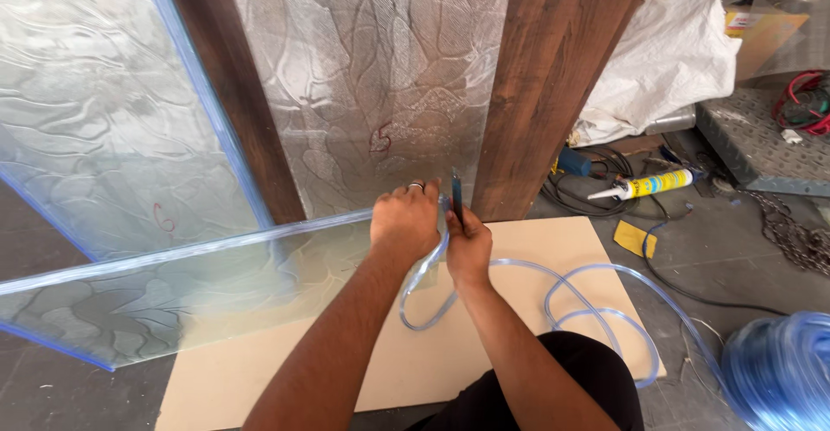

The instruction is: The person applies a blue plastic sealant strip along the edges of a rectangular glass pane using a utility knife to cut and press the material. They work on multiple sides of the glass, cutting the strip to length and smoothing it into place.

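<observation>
My left hand grips the top edge of a patterned glass pane that leans low across the floor, where a clear bluish edging strip runs along the edge. My right hand is closed on a small dark-handled tool held upright against the strip at the pane's corner. The strip loops loosely over a tan board on the floor and trails to a blue coil at the lower right. A ring shows on my left hand.
More patterned glass panes stand in dark wooden frames behind. At the right lie a sealant tube, a white sack, black cables, a chain and a metal tread plate.
</observation>
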